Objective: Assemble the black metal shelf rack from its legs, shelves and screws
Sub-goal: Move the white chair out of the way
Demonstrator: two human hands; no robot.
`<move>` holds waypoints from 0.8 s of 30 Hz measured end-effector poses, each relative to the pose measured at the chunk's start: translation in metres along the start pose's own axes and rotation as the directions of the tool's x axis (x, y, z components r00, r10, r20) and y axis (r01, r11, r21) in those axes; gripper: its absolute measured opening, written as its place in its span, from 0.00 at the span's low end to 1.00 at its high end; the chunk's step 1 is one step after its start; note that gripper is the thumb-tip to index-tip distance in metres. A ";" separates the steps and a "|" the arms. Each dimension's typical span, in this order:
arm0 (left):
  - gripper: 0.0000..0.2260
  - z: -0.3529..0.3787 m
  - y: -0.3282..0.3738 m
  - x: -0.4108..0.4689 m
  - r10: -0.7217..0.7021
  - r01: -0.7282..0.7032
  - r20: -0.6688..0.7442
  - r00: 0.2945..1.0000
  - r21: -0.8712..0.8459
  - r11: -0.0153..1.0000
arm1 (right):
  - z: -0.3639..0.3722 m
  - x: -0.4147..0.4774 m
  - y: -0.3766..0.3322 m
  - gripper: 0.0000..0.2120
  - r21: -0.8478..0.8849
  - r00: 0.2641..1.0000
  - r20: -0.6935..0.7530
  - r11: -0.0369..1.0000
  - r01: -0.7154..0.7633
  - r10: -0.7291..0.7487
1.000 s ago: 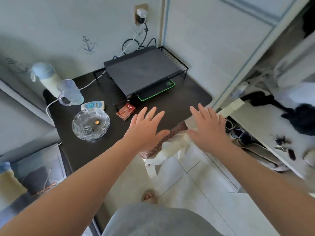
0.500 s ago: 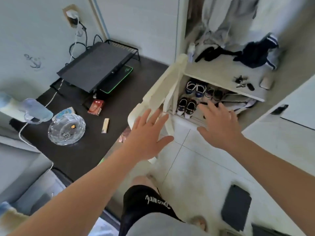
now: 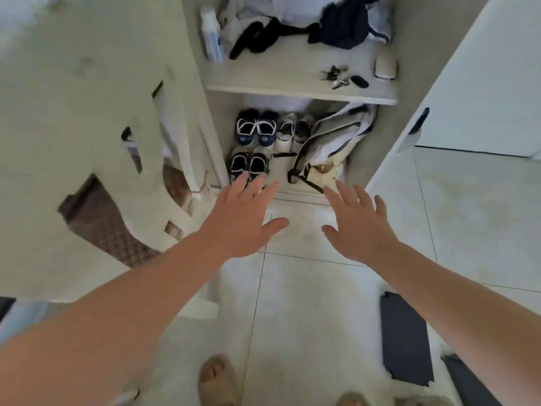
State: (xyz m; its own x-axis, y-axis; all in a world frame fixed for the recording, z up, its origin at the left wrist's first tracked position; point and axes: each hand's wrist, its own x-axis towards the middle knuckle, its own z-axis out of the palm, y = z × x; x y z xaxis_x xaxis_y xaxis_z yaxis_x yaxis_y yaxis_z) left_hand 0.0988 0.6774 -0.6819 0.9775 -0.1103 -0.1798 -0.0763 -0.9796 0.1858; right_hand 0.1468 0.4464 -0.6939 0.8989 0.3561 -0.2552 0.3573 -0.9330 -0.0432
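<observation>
Seen from the head camera, the left hand (image 3: 243,221) and right hand (image 3: 358,224) hung side by side, apart, fingers straight and spread, holding nothing. Beyond the hands stood shoes (image 3: 248,167) and a bag (image 3: 325,142) in a cupboard (image 3: 298,92). Two black panels (image 3: 405,338) lay flat on the floor (image 3: 307,317) beneath the right forearm, untouched

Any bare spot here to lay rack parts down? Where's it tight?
Bare floor tiles run between the white chair and the dark panels, in front of the closet. The upper shelf has a free strip between the black clothes and the keys. The closet bottom is crowded: shoes and a bag fill it.
</observation>
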 end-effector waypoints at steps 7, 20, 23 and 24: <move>0.37 0.122 -0.013 0.087 0.171 -0.143 -0.138 0.976 0.193 0.971 | 0.123 0.030 0.045 0.35 -0.006 0.984 -0.112 0.990 -0.141 0.140; 0.36 0.107 0.146 -0.121 0.378 -0.341 -0.228 0.897 0.184 0.922 | 0.131 -0.271 0.073 0.36 0.157 0.900 -0.238 0.929 -0.336 0.366; 0.36 0.109 0.193 -0.150 0.434 -0.401 -0.206 0.877 0.184 0.897 | 0.132 -0.335 0.099 0.36 0.205 0.860 -0.276 0.900 -0.384 0.429; 0.36 0.110 0.210 -0.155 0.461 -0.423 -0.195 0.866 0.207 0.882 | 0.133 -0.354 0.108 0.36 0.209 0.849 -0.284 0.893 -0.399 0.445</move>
State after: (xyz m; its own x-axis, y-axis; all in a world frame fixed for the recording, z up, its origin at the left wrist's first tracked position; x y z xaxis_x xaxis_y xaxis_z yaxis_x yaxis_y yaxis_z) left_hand -0.0907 0.4702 -0.7210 0.8495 -0.5142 0.1183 -0.5215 -0.8524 0.0397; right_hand -0.1662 0.2122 -0.7373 0.9944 -0.0984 0.0379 -0.0922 -0.9860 -0.1387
